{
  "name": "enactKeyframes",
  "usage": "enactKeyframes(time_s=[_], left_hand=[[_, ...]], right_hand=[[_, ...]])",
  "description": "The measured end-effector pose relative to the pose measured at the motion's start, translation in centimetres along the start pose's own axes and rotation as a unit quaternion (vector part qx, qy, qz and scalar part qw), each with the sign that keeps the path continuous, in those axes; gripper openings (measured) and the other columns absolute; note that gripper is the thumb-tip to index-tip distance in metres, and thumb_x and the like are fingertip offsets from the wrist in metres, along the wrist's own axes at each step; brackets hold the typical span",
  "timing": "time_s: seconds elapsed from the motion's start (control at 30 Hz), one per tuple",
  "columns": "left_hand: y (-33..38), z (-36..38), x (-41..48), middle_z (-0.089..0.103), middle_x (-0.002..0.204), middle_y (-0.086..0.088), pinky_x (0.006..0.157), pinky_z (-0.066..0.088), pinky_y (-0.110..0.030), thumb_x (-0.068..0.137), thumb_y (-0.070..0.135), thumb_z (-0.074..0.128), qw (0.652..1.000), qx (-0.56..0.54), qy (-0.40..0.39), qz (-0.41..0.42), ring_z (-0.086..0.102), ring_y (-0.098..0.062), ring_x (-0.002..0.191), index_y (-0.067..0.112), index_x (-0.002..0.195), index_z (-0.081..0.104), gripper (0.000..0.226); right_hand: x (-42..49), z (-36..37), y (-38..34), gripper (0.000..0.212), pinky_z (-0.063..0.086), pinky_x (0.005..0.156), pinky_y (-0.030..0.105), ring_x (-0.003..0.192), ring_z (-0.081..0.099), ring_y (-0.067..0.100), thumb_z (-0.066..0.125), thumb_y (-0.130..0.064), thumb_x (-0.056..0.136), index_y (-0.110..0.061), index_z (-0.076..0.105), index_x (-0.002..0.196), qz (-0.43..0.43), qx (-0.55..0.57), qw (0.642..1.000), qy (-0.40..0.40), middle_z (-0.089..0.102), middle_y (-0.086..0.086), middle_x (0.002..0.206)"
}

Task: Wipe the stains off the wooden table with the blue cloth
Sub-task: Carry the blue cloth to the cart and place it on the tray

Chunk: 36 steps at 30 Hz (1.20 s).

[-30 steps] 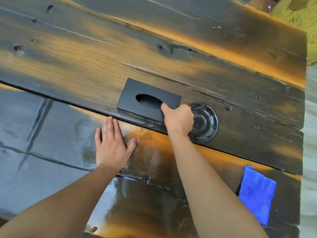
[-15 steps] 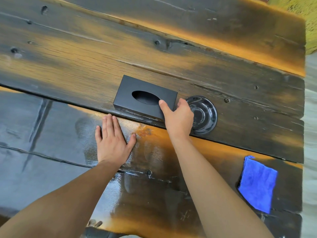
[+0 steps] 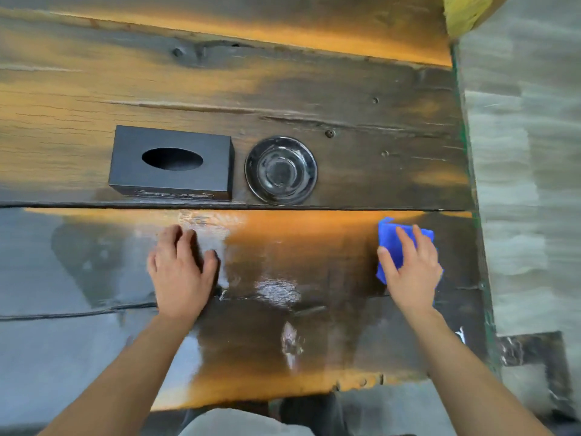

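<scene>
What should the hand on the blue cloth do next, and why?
Probably slide the blue cloth leftward. The right hand lies flat on it near the wooden table edge, while the shiny smears sit between it and the left hand.

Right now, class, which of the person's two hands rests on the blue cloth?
The right hand, near the table's right edge, lies spread on the blue cloth. The left hand lies flat on bare wood, touching no cloth.
</scene>
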State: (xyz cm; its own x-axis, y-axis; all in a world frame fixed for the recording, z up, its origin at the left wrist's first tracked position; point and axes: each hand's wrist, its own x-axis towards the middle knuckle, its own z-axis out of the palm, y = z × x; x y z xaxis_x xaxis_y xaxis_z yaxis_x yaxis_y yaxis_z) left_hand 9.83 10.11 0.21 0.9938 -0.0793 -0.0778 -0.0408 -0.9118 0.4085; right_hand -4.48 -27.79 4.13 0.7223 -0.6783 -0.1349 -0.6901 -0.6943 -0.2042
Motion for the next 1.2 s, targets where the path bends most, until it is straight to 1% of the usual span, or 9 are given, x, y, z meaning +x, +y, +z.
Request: enactKeyframes(time_s=[0.1, 0.23, 0.33, 0.53, 0.67, 0.83, 1.0, 1.13, 1.2], left_hand=[[5.0, 2.5, -3.8, 0.044, 0.157, -0.015, 0.118, 0.029, -0.054, 0.095, 0.046, 0.053, 0.992, -0.005, -0.072, 0.100, 0.041, -0.036, 0.145, 0.008, 0.140, 0.057, 0.059], [10.2, 5.8, -7.9, 0.019, 0.174, -0.006, 0.129, 0.007, -0.054, 0.100, 0.064, 0.035, 0.967, 0.064, -0.177, 0.171, 0.005, -0.028, 0.163, 0.023, 0.162, 0.031, 0.074], [11.9, 7.2, -9.2, 0.010, 0.175, -0.008, 0.129, 0.001, -0.057, 0.099, 0.068, 0.033, 0.965, 0.092, -0.188, 0.157, -0.004, -0.029, 0.163, 0.025, 0.165, 0.021, 0.079], [12.4, 7.2, -9.4, 0.016, 0.174, -0.009, 0.127, 0.002, -0.057, 0.099, 0.060, 0.052, 0.969, 0.092, -0.177, 0.146, 0.002, -0.030, 0.162, 0.024, 0.163, 0.027, 0.078], [13.6, 6.7, -9.6, 0.014, 0.174, -0.011, 0.127, 0.003, -0.057, 0.101, 0.059, 0.048, 0.966, 0.117, -0.187, 0.133, 0.002, -0.032, 0.162, 0.021, 0.163, 0.025, 0.077], [17.0, 5.9, -11.4, 0.022, 0.173, -0.007, 0.128, 0.012, -0.053, 0.105, 0.046, 0.045, 0.960, 0.121, -0.214, 0.134, 0.012, -0.029, 0.161, 0.013, 0.160, 0.033, 0.066], [22.4, 6.0, -17.0, 0.050, 0.155, -0.007, 0.117, 0.032, -0.053, 0.102, 0.038, 0.050, 0.941, 0.099, -0.243, 0.215, 0.042, -0.033, 0.145, 0.014, 0.141, 0.057, 0.046], [27.5, 7.0, -23.0, 0.065, 0.135, -0.011, 0.104, 0.047, -0.047, 0.094, 0.047, 0.039, 0.919, 0.054, -0.286, 0.265, 0.058, -0.037, 0.125, 0.009, 0.127, 0.065, 0.057], [29.9, 7.9, -26.1, 0.066, 0.130, -0.010, 0.103, 0.046, -0.043, 0.096, 0.042, 0.043, 0.903, 0.047, -0.316, 0.287, 0.059, -0.035, 0.121, 0.009, 0.124, 0.066, 0.049]], right_hand=[[0.4, 0.5, 3.2, 0.065, 0.024, 0.116, 0.060, 0.158, 0.009, 0.026, 0.038, -0.068, 0.093, -0.045, 0.035, 0.154, 0.019, -0.027, 0.994, -0.102, 0.014, -0.001, 0.172], [0.1, 2.3, 5.4, 0.066, 0.011, 0.122, 0.056, 0.160, -0.007, 0.022, 0.035, -0.071, 0.098, -0.054, 0.014, 0.158, -0.007, -0.067, 0.985, -0.157, -0.003, -0.007, 0.174], [-0.4, 3.3, 5.9, 0.063, 0.015, 0.122, 0.051, 0.160, -0.001, 0.024, 0.033, -0.067, 0.101, -0.049, 0.017, 0.159, -0.027, -0.073, 0.991, -0.112, 0.006, -0.005, 0.174], [-4.2, 4.4, 8.3, 0.057, 0.031, 0.118, 0.045, 0.158, 0.021, 0.022, 0.039, -0.054, 0.102, -0.037, 0.039, 0.156, -0.086, -0.015, 0.994, -0.070, 0.027, -0.006, 0.169], [-8.5, 5.0, 10.7, 0.048, 0.043, 0.105, 0.042, 0.155, 0.030, 0.019, 0.047, -0.044, 0.103, -0.034, 0.049, 0.150, -0.129, 0.033, 0.989, -0.060, 0.038, -0.009, 0.164], [-13.7, 4.5, 13.7, 0.039, 0.040, 0.091, 0.032, 0.151, 0.038, 0.015, 0.062, -0.031, 0.102, -0.032, 0.062, 0.140, -0.118, 0.120, 0.983, -0.067, 0.048, -0.010, 0.158], [-18.3, 1.7, 17.6, 0.040, 0.035, 0.105, 0.036, 0.149, 0.039, 0.013, 0.048, -0.042, 0.102, -0.030, 0.066, 0.136, -0.018, 0.191, 0.971, -0.141, 0.054, -0.011, 0.153], [-22.1, -0.2, 22.1, 0.036, 0.040, 0.089, 0.035, 0.121, 0.059, 0.021, 0.042, -0.042, 0.104, -0.027, 0.072, 0.117, 0.106, 0.241, 0.957, -0.124, 0.070, -0.004, 0.124], [-24.1, -0.8, 25.2, 0.035, 0.046, 0.089, 0.036, 0.108, 0.064, 0.026, 0.043, -0.039, 0.107, -0.023, 0.073, 0.114, 0.207, 0.304, 0.919, -0.144, 0.073, 0.002, 0.112]])
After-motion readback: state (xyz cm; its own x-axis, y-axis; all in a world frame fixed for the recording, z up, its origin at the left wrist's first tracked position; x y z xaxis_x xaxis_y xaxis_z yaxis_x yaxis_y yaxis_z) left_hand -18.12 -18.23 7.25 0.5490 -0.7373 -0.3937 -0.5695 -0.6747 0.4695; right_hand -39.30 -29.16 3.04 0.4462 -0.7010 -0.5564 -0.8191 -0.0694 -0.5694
